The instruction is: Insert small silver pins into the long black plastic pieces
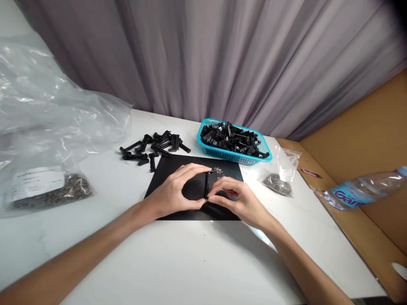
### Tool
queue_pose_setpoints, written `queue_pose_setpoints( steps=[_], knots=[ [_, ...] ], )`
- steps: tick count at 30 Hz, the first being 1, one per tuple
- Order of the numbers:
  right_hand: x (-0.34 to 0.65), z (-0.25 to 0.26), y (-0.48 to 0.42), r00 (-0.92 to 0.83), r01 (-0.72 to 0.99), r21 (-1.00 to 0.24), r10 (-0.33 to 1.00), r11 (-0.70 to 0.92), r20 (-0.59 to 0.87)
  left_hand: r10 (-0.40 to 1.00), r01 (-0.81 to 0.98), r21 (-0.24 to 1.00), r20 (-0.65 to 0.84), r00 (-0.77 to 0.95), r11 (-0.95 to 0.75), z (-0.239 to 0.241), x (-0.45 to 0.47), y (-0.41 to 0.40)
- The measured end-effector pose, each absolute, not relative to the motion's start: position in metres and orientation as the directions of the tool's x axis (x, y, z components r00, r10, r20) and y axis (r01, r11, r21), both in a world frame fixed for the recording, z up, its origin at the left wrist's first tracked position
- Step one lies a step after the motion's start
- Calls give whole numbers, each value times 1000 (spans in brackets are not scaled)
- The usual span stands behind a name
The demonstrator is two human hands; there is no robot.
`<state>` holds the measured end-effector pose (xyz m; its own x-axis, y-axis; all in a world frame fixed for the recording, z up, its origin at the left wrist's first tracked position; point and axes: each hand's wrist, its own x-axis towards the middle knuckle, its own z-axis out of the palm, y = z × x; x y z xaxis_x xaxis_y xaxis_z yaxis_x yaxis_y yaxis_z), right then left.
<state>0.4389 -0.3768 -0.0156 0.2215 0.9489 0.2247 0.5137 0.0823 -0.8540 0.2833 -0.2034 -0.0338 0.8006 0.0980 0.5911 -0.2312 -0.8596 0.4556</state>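
Between the thumb and fingers of my left hand (176,188) is a long, thin black plastic part (206,184), gripped by its two ends. My right hand (233,197) pinches at the near end of that part, and whatever lies between its fingertips is too small to make out. Both hands are over a black mat (193,188). Small shiny metal pieces (218,170) lie scattered on the mat, just beyond my right fingers.
Several black plastic parts (159,146) lie loose at the back left. A blue basket (240,160) of similar parts stands behind the mat. A small bag (280,182) of metal bits is right, a larger clear bag (63,127) left. A water bottle (359,192) lies at the far right.
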Motion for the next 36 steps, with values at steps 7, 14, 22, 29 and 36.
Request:
queue_pose_setpoints(
  steps=[7,14,22,29,36],
  knots=[
    [441,-21,-377,271,425,-902,961,-71,52,50,-253,397,614,788,-882,-36,282,-206],
    [440,-30,-373,311,494,-860,950,-128,38,94,-204,482,525,846,-852,-39,283,-205],
    [458,-17,-385,409,576,-817,861,13,302,260,-109,616,479,839,-780,-31,288,-203],
    [449,-16,-386,476,454,-891,838,26,267,269,-111,616,490,829,-780,-30,287,-204],
    [441,-16,-384,467,212,-963,848,167,250,272,-115,606,508,817,-787,-30,287,-203]
  ],
)
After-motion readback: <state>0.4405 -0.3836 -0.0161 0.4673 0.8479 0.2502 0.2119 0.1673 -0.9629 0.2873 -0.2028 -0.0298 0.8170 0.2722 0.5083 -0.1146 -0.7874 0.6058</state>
